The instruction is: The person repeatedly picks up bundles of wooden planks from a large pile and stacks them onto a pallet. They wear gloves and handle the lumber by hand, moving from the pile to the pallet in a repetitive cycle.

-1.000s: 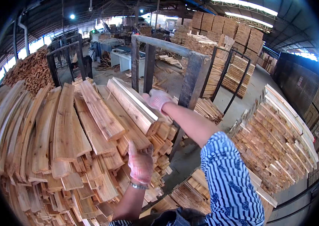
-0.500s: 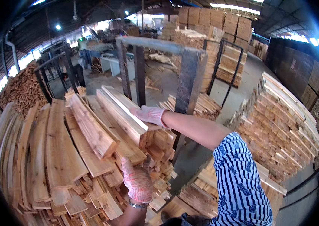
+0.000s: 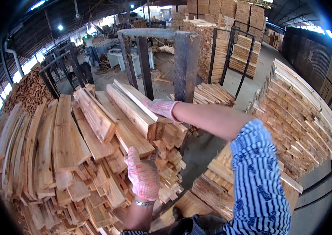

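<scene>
A worker's gloved hands grip a bundle of sawn timber boards point(image 3: 134, 111) atop the heaped plank stack point(image 3: 56, 156). The right hand point(image 3: 160, 107), at 12 o'clock, clamps the top board; the left hand point(image 3: 143, 176), at 6, presses the ends. The bundle has swung slightly since a second ago, suggesting alignment under way.

A bundle of pale, rough-sawn planks point(image 3: 132, 111) lies tilted on top of the heaped wood stack point(image 3: 56, 156), its cut ends facing the person, long sides running up and away.
</scene>
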The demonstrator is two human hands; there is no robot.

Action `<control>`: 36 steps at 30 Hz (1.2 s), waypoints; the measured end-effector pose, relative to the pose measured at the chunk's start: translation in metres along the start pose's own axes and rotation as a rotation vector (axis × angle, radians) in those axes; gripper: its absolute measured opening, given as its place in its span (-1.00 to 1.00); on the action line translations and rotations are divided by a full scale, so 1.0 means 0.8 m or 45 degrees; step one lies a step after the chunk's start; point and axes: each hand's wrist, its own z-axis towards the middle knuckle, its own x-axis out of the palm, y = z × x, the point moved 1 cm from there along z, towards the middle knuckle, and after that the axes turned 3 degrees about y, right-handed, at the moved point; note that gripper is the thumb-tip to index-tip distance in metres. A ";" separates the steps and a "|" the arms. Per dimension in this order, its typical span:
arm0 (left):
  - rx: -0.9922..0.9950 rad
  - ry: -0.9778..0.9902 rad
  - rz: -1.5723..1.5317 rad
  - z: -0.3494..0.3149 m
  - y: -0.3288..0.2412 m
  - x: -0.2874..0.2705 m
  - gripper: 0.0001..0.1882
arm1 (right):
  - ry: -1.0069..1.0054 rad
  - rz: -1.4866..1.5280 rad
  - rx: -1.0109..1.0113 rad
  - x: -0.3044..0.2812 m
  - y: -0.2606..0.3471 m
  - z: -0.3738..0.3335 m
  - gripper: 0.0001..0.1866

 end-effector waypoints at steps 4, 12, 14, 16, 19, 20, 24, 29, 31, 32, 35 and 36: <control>-0.125 0.433 1.748 -0.099 -0.084 -0.020 -0.47 | 0.289 0.345 -0.062 -0.002 0.015 -0.172 -0.09; -1.112 0.511 -0.122 -0.111 -0.049 -0.079 -0.14 | 0.326 0.662 0.176 0.016 -0.088 -0.292 -0.02; -0.841 0.477 -0.051 -0.078 -0.011 -0.116 -0.30 | 0.304 0.903 -0.012 0.034 -0.092 -0.267 -0.09; -0.765 0.740 -0.207 -0.055 -0.024 -0.096 -0.17 | 0.273 0.975 0.069 0.035 -0.091 -0.246 -0.11; -0.967 0.430 -0.528 -0.011 -0.006 -0.079 -0.27 | 0.207 1.029 0.154 0.032 -0.083 -0.218 -0.10; -0.899 0.421 -0.558 -0.012 -0.005 -0.073 -0.29 | 0.241 1.055 0.152 0.032 -0.081 -0.206 -0.08; -0.757 0.418 -0.604 -0.039 0.012 -0.061 -0.33 | 0.277 0.990 -0.112 0.021 -0.095 -0.224 0.01; -0.657 0.376 -0.411 -0.089 0.024 -0.046 -0.42 | 0.223 0.595 -0.064 0.010 -0.110 -0.256 0.12; -0.719 0.273 -0.323 -0.125 0.051 -0.046 -0.42 | 0.305 0.754 -0.134 0.011 -0.133 -0.271 0.14; -0.675 0.280 -0.348 -0.145 0.076 -0.052 -0.35 | 0.341 0.836 -0.165 0.014 -0.151 -0.276 0.16; -0.720 0.498 -0.734 -0.199 0.087 -0.026 -0.17 | 0.337 0.858 -0.263 0.021 -0.231 -0.303 0.18; -0.793 0.495 -0.683 -0.210 0.102 -0.044 -0.15 | 0.369 0.922 -0.208 0.021 -0.237 -0.324 0.21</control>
